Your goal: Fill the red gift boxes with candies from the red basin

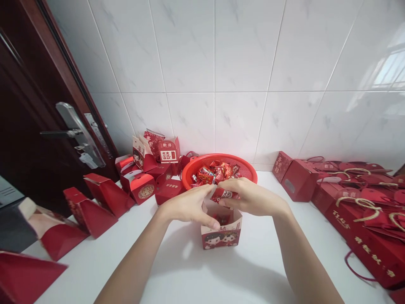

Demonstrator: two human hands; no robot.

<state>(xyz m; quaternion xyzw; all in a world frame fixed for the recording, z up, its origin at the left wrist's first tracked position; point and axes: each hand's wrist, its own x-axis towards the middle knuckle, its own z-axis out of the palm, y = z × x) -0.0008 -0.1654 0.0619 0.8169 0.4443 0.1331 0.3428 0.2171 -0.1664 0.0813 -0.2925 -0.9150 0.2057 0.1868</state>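
An open red and cream box (220, 239) with two cartoon faces on its front stands upright on the white table. Some red-wrapped pieces (223, 218) lie inside it. My left hand (191, 207) holds the left side of the box, its thumb along the front rim and its fingers behind. Above the box opening, my right hand (248, 196) grips a red packet (226, 194) with white print. Just behind both hands sits a red plastic basket (249, 171) with many wrapped sweets (218, 171) in it.
Red boxes (142, 188) crowd the left side of the table (177, 270), near a dark door (38, 105). Rows of red gift boxes (344, 211) with cord handles line the right. A tiled wall (240, 105) rises behind.
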